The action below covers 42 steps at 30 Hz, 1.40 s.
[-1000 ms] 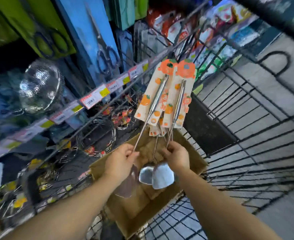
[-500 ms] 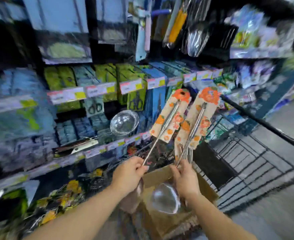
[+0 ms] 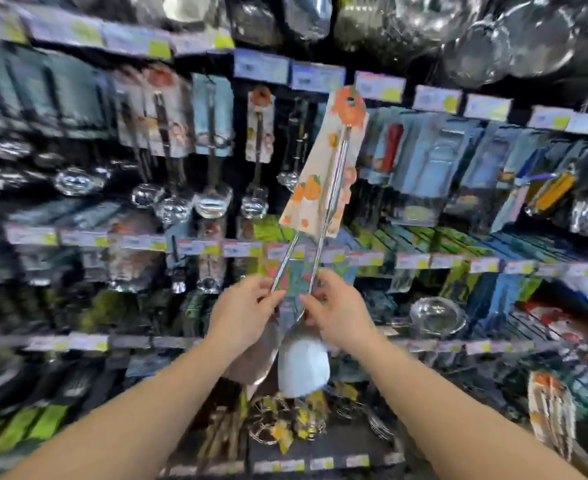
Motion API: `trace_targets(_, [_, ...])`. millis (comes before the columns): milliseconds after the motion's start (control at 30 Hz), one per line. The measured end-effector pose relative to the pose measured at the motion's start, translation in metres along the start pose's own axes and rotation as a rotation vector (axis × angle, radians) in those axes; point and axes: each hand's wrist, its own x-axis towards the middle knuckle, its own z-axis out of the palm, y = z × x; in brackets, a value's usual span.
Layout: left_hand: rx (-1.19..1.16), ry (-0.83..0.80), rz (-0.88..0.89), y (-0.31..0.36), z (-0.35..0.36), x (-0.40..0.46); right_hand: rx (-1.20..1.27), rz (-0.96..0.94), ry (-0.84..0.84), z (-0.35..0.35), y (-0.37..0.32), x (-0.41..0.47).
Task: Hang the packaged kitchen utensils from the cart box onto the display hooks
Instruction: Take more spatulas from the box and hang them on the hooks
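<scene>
Here the left hand (image 3: pixel 247 315) and right hand (image 3: pixel 337 311), side by side, each pinch a steel handle of the packaged utensils (image 3: pixel 323 174), whose orange-printed cards tilt toward one o'clock before the blurred display shelves (image 3: pixel 441 263).

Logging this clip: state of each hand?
Left hand: grips a steel spatula handle with an orange-print card.
Right hand: grips another.

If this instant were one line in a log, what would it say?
left hand: grips utensil handle | right hand: grips second handle | packaged spatulas: raised before display hooks, not hung | view: blurred
</scene>
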Motion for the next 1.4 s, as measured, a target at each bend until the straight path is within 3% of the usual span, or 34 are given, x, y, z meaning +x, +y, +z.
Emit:
trace_targets(133, [0.094,0.213,-0.019,-0.017,-0.113,0.003,-0.019,-0.224,-0.037,0.052,-0.098,0.032])
trace_targets(300, [0.117,0.452,-0.045,-0.037,-0.226,0.005,0.053,-0.37,-0.067,0.114,-0.188,0.071])
trace_targets(633, [0.06,0.716,0.069,-0.036,-0.359,0.093,0.131,-0.588,-0.034,0.168,-0.315,0.179])
trace_targets(1000, [-0.048,0.733,0.254,-0.024,-0.442,0.233,0.157,-0.681,0.16,0.147,-0.418,0.305])
trace_targets(1400, [0.013,0.699,0.6,0.006,-0.525,0.336,-0.068,-0.637,0.449,0.108,-0.517,0.383])
